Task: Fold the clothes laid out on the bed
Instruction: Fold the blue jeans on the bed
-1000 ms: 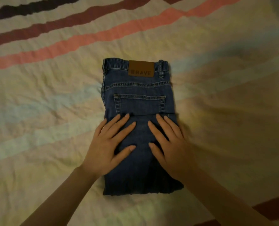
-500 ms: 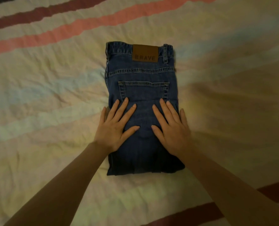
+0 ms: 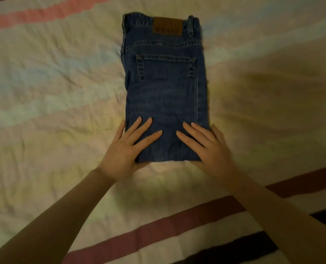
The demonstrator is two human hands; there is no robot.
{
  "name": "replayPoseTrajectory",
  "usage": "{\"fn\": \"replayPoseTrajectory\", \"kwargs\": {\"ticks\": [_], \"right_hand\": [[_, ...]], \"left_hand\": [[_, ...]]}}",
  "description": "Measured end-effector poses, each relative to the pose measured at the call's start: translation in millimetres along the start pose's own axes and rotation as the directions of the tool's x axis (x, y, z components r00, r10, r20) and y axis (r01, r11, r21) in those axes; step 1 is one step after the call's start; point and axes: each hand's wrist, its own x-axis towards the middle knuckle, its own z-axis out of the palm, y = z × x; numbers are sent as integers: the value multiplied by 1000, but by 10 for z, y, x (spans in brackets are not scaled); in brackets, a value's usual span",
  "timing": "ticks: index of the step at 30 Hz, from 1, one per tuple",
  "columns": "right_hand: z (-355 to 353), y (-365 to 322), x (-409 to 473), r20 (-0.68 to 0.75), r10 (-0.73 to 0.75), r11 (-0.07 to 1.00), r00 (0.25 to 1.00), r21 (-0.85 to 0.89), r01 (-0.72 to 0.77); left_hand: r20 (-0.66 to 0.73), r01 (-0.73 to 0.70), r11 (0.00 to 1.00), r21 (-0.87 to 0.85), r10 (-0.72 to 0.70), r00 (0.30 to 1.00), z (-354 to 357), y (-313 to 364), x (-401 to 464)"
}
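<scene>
Plainly the jeans [image 3: 165,88] are thick denim — heavy for cloth, limp yet stiff enough in this folded stack to keep their shape, and not slippery. They lie as a neat oblong on the striped bedsheet [image 3: 53,88], leather waistband patch [image 3: 167,26] at the end away from the person. For a further fold, the near edge looks the sensible place to take hold, fingers slid under all layers at both corners. Neither hand grasps anything: the left hand [image 3: 127,147] lies flat, fingers spread, on the jeans' near left corner, and the right hand [image 3: 209,147] rests likewise on the near right corner — palms pressing, nothing pinched.
</scene>
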Motion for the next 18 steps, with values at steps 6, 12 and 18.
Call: {"fn": "replayPoseTrajectory", "kwargs": {"ticks": [6, 12, 18], "right_hand": [[-50, -62, -54, -168, -9, 1000, 986, -22, 6], [-295, -261, -76, -145, 49, 992, 988, 123, -32], [-702, -498, -439, 70, 59, 914, 996, 398, -82]], "left_hand": [[-150, -97, 989, 111, 113, 982, -170, 44, -78], [-114, 21, 995, -102, -32, 993, -457, 205, -193], [-31, 129, 907, -401, -154, 988, -706, 517, -553]]}}
